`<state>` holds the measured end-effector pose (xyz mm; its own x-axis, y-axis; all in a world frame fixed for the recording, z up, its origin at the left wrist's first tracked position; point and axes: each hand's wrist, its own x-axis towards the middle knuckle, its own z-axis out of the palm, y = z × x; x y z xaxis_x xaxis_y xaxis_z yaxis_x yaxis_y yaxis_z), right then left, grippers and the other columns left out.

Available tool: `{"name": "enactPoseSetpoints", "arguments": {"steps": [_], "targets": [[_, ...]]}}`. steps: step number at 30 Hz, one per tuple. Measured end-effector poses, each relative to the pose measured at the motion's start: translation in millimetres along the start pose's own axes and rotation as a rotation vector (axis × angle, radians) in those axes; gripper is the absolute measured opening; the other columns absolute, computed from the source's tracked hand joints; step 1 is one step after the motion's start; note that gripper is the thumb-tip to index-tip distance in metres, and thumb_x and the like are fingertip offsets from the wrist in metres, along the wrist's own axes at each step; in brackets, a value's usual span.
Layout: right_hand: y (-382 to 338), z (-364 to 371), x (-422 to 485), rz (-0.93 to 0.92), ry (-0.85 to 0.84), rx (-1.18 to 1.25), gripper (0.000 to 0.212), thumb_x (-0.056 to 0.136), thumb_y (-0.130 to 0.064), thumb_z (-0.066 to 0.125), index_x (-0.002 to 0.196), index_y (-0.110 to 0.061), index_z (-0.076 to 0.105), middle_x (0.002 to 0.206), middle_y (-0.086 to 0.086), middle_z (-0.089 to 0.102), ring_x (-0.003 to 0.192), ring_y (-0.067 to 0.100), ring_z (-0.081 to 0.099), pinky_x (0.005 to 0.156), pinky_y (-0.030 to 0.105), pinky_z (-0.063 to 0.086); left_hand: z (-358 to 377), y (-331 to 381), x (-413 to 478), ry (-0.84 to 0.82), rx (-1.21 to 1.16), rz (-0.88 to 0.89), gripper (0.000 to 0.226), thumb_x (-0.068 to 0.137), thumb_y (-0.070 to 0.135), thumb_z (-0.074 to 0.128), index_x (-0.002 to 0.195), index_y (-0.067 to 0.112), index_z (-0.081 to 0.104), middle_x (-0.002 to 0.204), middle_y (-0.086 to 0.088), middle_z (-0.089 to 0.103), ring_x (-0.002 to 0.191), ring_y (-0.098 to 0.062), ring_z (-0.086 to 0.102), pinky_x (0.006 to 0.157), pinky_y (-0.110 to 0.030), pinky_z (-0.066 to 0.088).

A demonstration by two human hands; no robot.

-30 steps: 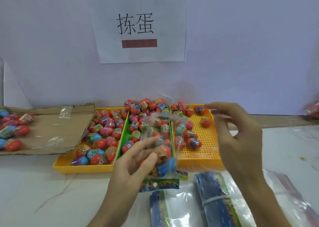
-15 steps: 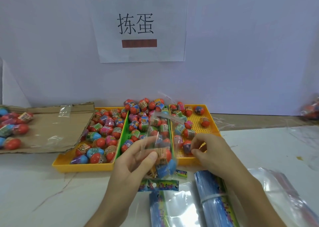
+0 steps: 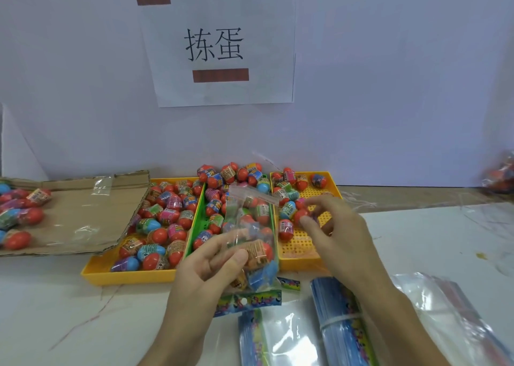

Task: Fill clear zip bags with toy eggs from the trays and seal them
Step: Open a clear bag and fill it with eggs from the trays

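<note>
My left hand (image 3: 204, 272) holds a clear zip bag (image 3: 251, 221) upright by its lower part, above the front of the green tray (image 3: 200, 226). Several toy eggs lie inside it and its mouth at the top is open. My right hand (image 3: 338, 235) hovers over the right yellow tray (image 3: 301, 255), thumb and fingers pinching a red toy egg (image 3: 301, 215). More eggs fill the left yellow tray (image 3: 125, 278), pile up in the green tray and are scattered at the back of the right tray.
A flattened cardboard sheet (image 3: 83, 212) with several eggs lies at the left. Banded stacks of empty zip bags (image 3: 338, 321) and loose clear bags (image 3: 445, 318) lie on the white table in front. A paper sign (image 3: 219, 43) hangs on the wall.
My right hand came down from the bag's mouth to the right yellow tray, closed on an egg and has lifted slightly. My left hand kept holding the bag in place.
</note>
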<state>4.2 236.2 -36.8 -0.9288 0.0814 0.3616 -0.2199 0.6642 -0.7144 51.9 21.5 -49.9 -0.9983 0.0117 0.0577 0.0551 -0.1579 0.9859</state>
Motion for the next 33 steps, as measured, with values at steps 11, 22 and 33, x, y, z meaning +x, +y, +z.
{"name": "enactPoseSetpoints", "arguments": {"steps": [11,22,33], "targets": [[-55,-6,-30,-0.391,0.427,0.361,0.019,0.09,-0.033,0.066,0.109,-0.032,0.063,0.106,-0.014,0.069,0.098,0.008,0.066,0.082,0.015,0.05,4,4,-2,-0.001,0.068,0.079,0.026,0.078,0.033,0.066,0.098,0.045,0.078,0.104,0.016,0.077,0.099,-0.004,0.072,0.071,-0.021,0.06],[-61,4,-31,-0.406,0.342,0.212,0.022,0.084,-0.026,0.074,0.106,-0.02,0.071,0.107,-0.01,0.068,0.108,0.014,0.061,0.094,0.011,0.043,11,11,-8,-0.021,0.106,0.151,0.03,0.083,0.04,0.056,0.104,0.054,0.073,0.108,0.028,0.072,0.101,0.009,0.066,0.071,-0.011,0.055],[-64,10,-31,-0.288,0.118,0.333,0.012,0.086,-0.029,0.072,0.098,-0.027,0.069,0.104,-0.019,0.065,0.105,0.006,0.062,0.083,0.016,0.05,9,2,-6,0.03,0.143,0.158,0.033,0.077,0.045,0.062,0.109,0.041,0.07,0.103,0.024,0.075,0.099,0.007,0.068,0.075,-0.007,0.052]]}}
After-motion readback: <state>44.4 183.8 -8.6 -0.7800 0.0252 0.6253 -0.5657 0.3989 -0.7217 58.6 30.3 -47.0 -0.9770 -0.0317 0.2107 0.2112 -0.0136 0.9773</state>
